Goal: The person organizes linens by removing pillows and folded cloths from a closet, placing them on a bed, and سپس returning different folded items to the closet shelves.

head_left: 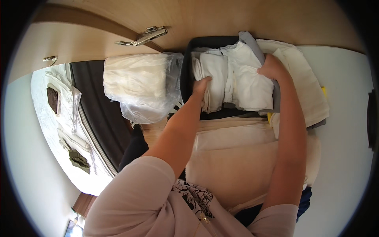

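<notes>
A dark open-topped bin (pixel 184 75) holds folded white cloths (pixel 213 71), with grey fabric among them. My left hand (pixel 201 85) reaches in at the bin's left side, its thumb closed against the folded white cloths and the other fingers out of sight. At the right side, my right hand (pixel 273 69) grips the edge of a white cloth (pixel 250 75) beside a grey cloth (pixel 253 44). Its thumb lies toward the white cloth, while the remaining fingers are mostly hidden.
Left of the bin is a clear plastic bag (pixel 146 112) of cream fabric. A stack of cream cloths (pixel 298 71) leans at its right, and more beige fabric (pixel 233 154) lies nearer me. A wooden door (pixel 87 37) with a metal hinge (pixel 150 35) spans the far side.
</notes>
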Demonstrator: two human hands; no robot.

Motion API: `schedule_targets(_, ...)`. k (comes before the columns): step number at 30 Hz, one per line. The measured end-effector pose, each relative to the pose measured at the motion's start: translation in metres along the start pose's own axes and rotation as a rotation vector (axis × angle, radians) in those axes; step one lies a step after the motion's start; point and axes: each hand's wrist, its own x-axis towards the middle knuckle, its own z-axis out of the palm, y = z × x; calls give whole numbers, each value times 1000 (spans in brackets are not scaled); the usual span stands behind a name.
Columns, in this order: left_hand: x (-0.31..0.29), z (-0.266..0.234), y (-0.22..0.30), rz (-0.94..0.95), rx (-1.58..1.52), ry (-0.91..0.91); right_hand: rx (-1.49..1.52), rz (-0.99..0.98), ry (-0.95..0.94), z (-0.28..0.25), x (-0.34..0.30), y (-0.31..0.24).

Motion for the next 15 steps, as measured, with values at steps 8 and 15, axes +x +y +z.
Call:
schedule_targets(8,-96,98,10,444,1016,295,22,-14,47,2,0,0)
schedule_targets(15,-105,86,12,517,1047,147,16,-28,15,4,4,7)
